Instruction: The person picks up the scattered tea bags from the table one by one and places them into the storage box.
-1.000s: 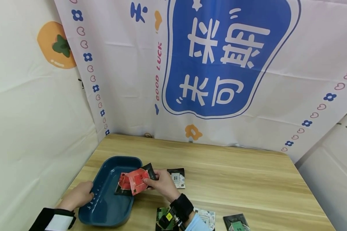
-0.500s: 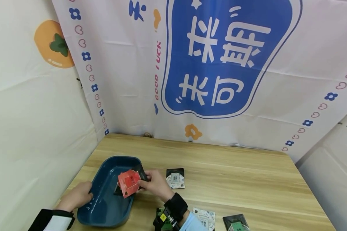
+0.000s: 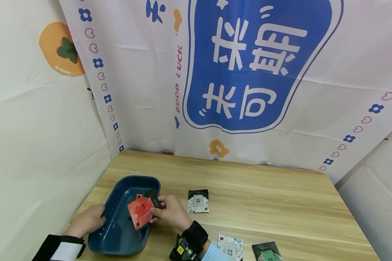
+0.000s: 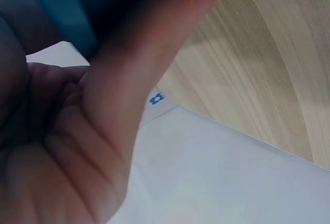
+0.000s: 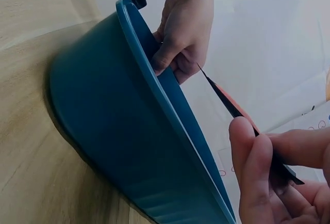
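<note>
My left hand (image 3: 87, 219) grips the left rim of a deep teal plastic basin (image 3: 117, 242), its fingers curled over the edge. In the left wrist view, the teal wall runs between thumb and fingers. Over the basin's right side, my right hand (image 3: 174, 213) pinches a flat red-and-black packet (image 3: 139, 213) by its dark end. The right wrist view catches this packet edge-on, above the rim and held between thumb and fingers. Beneath it in the basin lies another red-and-black packet, mostly hidden; only small bits of it show.
On the wooden table (image 3: 281, 195) lie a black-and-white packet (image 3: 198, 201) behind my right hand, a pale packet (image 3: 230, 246) and a black packet with a green label (image 3: 266, 251). A green packet (image 3: 179, 240) is partly covered by my right wrist. Printed cloth (image 3: 150, 90) hangs behind.
My right hand has carried the red-and-black packet leftward and slightly down, further over the basin. The left hand keeps its hold on the rim.
</note>
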`<state>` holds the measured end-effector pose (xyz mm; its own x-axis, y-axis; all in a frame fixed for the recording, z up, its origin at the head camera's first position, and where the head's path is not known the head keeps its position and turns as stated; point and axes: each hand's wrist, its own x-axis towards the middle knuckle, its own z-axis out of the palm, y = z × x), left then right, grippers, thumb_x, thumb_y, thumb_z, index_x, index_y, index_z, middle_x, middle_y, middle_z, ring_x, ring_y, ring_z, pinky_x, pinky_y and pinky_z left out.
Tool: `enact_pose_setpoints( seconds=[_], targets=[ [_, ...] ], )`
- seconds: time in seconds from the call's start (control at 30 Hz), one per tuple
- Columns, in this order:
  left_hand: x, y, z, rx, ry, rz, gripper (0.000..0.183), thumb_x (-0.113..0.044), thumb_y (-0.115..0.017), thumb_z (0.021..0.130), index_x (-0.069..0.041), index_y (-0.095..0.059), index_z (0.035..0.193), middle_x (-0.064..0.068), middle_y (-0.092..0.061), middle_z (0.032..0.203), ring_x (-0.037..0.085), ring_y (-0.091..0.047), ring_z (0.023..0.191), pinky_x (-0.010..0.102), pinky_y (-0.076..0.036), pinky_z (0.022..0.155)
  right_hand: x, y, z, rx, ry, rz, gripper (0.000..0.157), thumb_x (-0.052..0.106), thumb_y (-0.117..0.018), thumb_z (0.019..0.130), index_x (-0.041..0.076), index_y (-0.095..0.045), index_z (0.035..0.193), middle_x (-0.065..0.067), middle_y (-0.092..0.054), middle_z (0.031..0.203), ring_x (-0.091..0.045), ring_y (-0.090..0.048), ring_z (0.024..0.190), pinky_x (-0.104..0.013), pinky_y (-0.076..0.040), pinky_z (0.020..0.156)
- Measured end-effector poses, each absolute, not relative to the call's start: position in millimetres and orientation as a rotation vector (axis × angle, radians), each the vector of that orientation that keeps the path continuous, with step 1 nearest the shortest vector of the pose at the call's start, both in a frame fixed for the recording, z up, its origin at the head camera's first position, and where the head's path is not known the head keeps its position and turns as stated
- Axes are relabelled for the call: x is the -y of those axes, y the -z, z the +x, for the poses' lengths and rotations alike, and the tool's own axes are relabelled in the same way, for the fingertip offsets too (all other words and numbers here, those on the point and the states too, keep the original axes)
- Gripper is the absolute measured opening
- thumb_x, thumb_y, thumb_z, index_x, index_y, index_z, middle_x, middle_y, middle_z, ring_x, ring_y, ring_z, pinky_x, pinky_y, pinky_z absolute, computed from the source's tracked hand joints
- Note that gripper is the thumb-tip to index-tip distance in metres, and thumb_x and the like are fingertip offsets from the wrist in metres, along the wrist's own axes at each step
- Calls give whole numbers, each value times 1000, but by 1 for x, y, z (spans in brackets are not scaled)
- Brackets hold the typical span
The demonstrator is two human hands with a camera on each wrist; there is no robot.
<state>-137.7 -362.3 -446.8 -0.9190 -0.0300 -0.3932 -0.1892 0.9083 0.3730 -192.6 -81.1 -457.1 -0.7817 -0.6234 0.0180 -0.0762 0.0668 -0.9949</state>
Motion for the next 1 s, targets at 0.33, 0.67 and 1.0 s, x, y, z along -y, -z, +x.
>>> enact_pose_setpoints(
  seconds=[0.33, 0.67, 1.0],
  targets=[
    [364, 452, -135, -2689, -557, -159, 14, -1, -53, 87, 10, -57, 93, 11, -57, 74, 20, -53, 67, 39, -49, 60, 85, 453, -187, -1899, 1767, -788, 17, 4, -66, 86, -2, -67, 102, -20, -73, 85, -32, -68, 62, -33, -58, 60],
    [363, 456, -134, -2721, -625, -117, 11, 1, -53, 86, 11, -57, 91, 10, -56, 72, 20, -52, 65, 38, -48, 58, 88, 455, -185, -2222, 1652, -877, 17, 21, -67, 88, 7, -68, 98, -3, -64, 82, -8, -52, 64, -20, -46, 60],
    [365, 450, -137, -2737, -620, -117, 11, 1, -54, 85, 9, -56, 90, 10, -55, 72, 21, -51, 65, 37, -48, 58, 62, 455, -196, -2370, 1633, -998, 22, 19, -56, 96, 5, -62, 112, -12, -63, 101, -19, -55, 86, -30, -47, 79]
  ],
)
